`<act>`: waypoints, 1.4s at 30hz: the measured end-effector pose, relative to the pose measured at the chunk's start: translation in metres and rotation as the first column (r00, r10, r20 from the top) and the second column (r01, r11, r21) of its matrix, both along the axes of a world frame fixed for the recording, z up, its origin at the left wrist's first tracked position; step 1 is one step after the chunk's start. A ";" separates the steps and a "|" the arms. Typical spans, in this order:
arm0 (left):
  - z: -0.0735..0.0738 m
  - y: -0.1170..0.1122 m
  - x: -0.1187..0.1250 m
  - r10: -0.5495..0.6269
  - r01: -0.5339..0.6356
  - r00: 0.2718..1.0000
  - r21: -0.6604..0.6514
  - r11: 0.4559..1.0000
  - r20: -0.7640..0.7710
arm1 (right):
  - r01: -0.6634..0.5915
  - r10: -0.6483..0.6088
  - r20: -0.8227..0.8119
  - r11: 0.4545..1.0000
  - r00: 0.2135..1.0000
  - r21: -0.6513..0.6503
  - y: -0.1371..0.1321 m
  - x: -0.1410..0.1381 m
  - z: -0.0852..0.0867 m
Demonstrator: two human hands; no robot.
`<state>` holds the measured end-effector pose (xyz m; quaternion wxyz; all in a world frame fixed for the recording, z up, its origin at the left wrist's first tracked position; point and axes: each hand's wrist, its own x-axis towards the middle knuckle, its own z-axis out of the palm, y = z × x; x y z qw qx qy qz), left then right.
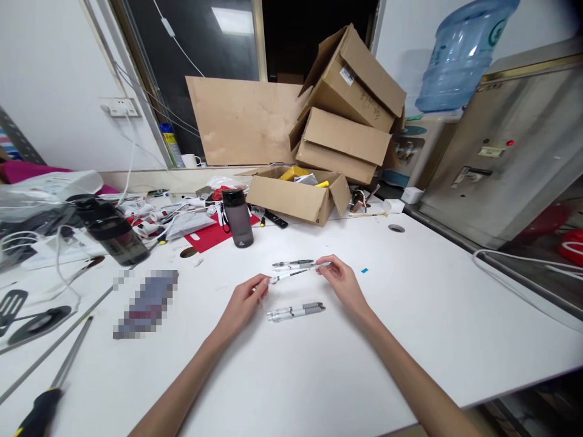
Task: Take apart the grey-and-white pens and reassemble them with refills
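Observation:
My left hand (249, 298) pinches the white end of a pen (283, 277) just above the table. Between the hands a thin dark length, which looks like the refill, shows along it. My right hand (339, 280) is closed on the grey-white piece at the pen's other end. Behind the held pen lie a dark pen (291, 263) and a white one, partly hidden by it. Nearer to me, two white-and-grey pens (296, 311) rest side by side on the white table (291, 376).
A grey bottle (237, 221) and an open cardboard box (286, 197) stand at the back. To the left are a black bottle (112, 233), a pixelated patch (148, 306), and a screwdriver (68, 364). A blue scrap (365, 271) lies right of my right hand.

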<state>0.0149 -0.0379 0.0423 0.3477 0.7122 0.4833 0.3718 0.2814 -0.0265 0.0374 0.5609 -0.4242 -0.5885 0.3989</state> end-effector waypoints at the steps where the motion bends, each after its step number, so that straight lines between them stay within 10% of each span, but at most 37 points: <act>1: 0.000 0.000 0.000 0.002 -0.002 1.000 0.002 1.000 -0.004 | 0.000 0.000 0.004 1.000 1.000 -0.001 0.000 0.000 0.000; 42: 0.006 -0.009 0.009 -0.040 0.041 0.998 0.005 0.999 -0.038 | -0.107 0.106 0.188 0.994 0.977 -0.002 -0.014 -0.012 0.006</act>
